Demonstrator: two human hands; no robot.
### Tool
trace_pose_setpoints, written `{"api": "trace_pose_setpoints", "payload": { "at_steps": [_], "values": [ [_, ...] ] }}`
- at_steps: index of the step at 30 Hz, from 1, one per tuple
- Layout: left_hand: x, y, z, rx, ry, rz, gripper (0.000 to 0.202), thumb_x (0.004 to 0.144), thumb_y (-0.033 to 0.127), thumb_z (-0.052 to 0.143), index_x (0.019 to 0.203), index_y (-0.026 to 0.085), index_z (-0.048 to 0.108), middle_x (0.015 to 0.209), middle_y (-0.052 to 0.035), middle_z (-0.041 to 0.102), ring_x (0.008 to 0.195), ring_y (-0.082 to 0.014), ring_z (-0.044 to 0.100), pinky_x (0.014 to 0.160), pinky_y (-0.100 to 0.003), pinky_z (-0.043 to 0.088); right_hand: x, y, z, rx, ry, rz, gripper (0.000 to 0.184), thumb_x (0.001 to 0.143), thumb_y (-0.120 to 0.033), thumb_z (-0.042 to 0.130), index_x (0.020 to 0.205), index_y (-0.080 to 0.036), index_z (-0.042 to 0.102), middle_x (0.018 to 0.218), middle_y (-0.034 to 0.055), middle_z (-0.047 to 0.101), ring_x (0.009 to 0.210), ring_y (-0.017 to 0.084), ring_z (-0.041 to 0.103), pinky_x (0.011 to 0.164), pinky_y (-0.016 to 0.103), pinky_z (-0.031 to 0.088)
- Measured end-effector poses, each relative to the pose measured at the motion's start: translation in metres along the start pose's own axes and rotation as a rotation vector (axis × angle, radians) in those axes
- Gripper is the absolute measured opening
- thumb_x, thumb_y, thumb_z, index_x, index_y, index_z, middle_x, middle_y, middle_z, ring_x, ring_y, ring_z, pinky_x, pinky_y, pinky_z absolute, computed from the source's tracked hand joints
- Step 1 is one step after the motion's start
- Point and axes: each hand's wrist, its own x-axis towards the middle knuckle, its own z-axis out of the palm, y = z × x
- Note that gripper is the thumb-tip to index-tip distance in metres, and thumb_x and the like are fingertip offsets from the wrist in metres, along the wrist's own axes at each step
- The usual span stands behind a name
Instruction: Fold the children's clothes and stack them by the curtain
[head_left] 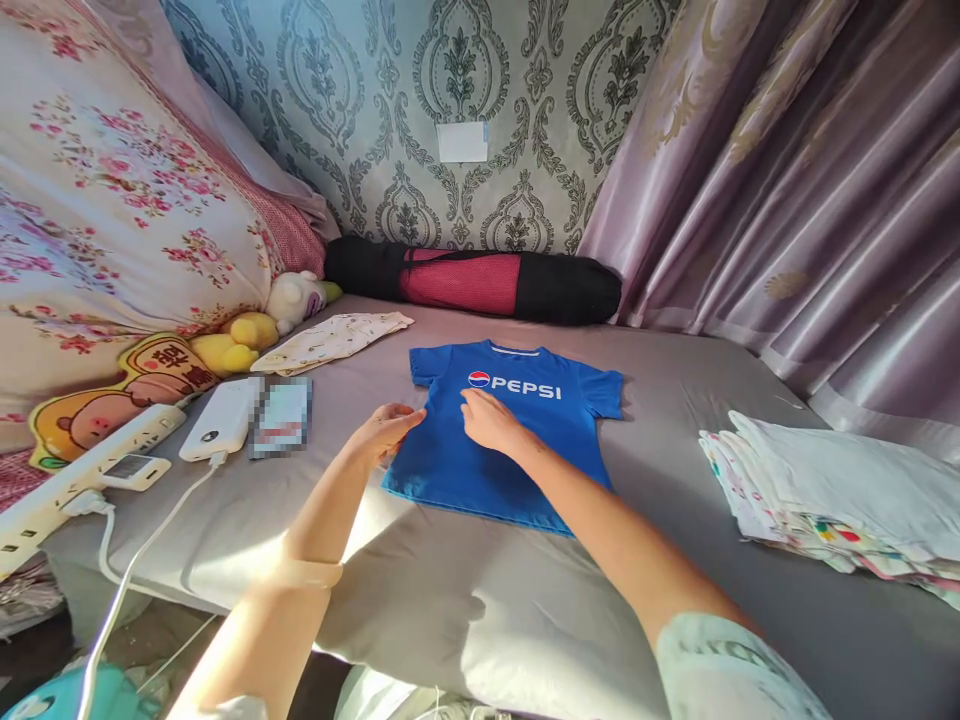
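A blue T-shirt [525,450] with a white PEPSI print lies spread face up on the bed, its collar away from me. My left hand [388,430] is at the shirt's left side edge, thumb on top and the other fingers partly hidden, closed on the cloth. Over the chest, just below the round logo, my right hand [491,420] has its fingers bent together with the tips on the fabric. Any cloth pinched between those tips is hard to make out.
Folded cloths [832,490] are stacked at the right. Leftward lie a patterned cloth [330,340], a white power bank [221,418] with a cable, a blurred-out flat item [280,416], a power strip [90,480] and plush toys [232,345]. A black-and-red rolled bag [465,280] lies along the wall.
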Motion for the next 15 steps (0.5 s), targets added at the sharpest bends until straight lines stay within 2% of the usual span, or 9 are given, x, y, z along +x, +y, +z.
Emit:
{"api": "trace_pose_setpoints", "payload": {
  "at_steps": [3, 6, 8, 12, 15],
  "values": [
    [0.010, 0.007, 0.006, -0.060, 0.012, -0.031, 0.030, 0.070, 0.035, 0.079, 0.075, 0.017, 0.054, 0.046, 0.0093, 0.040, 0.040, -0.0058, 0.035, 0.040, -0.020, 0.024, 0.022, -0.020, 0.023, 0.077, 0.087, 0.061, 0.049, 0.099, -0.022, 0.029, 0.143, -0.005, 0.041, 0.152, 0.0166, 0.038, 0.142, 0.023, 0.032, 0.115, 0.036, 0.026],
    [0.018, 0.014, 0.008, -0.161, 0.040, -0.056, 0.019, 0.076, 0.022, 0.073, 0.076, 0.016, 0.056, 0.052, 0.0038, 0.054, 0.044, -0.0087, 0.049, 0.045, -0.021, 0.039, 0.023, -0.029, 0.042, 0.109, 0.098, 0.111, 0.057, 0.100, -0.030, 0.025, 0.150, -0.002, 0.030, 0.158, 0.0167, 0.025, 0.147, 0.026, 0.019, 0.119, 0.043, 0.015],
    [0.025, 0.020, 0.007, -0.213, 0.067, -0.069, 0.016, 0.079, 0.017, 0.071, 0.078, 0.015, 0.056, 0.056, -0.0001, 0.060, 0.050, -0.0115, 0.057, 0.053, -0.023, 0.048, 0.018, -0.030, 0.051, 0.088, 0.095, 0.092, 0.061, 0.100, -0.035, 0.025, 0.151, -0.002, 0.027, 0.160, 0.0172, 0.021, 0.148, 0.028, 0.014, 0.120, 0.045, 0.008],
    [0.044, 0.031, 0.007, -0.236, 0.114, -0.068, 0.015, 0.079, 0.016, 0.071, 0.077, 0.012, 0.057, 0.059, -0.0053, 0.063, 0.059, -0.0152, 0.065, 0.064, -0.026, 0.055, 0.014, -0.030, 0.058, 0.045, 0.105, 0.056, 0.064, 0.100, -0.039, 0.023, 0.152, -0.001, 0.026, 0.160, 0.0170, 0.016, 0.149, 0.027, 0.009, 0.119, 0.047, 0.002],
    [0.061, 0.037, 0.011, -0.214, 0.168, -0.046, 0.016, 0.076, 0.015, 0.073, 0.073, 0.010, 0.058, 0.059, -0.0074, 0.063, 0.061, -0.0167, 0.066, 0.063, -0.026, 0.056, 0.016, -0.030, 0.059, 0.034, 0.084, 0.065, 0.066, 0.100, -0.042, 0.021, 0.152, -0.002, 0.024, 0.161, 0.0167, 0.014, 0.149, 0.027, 0.007, 0.119, 0.047, 0.001]
  ]
}}
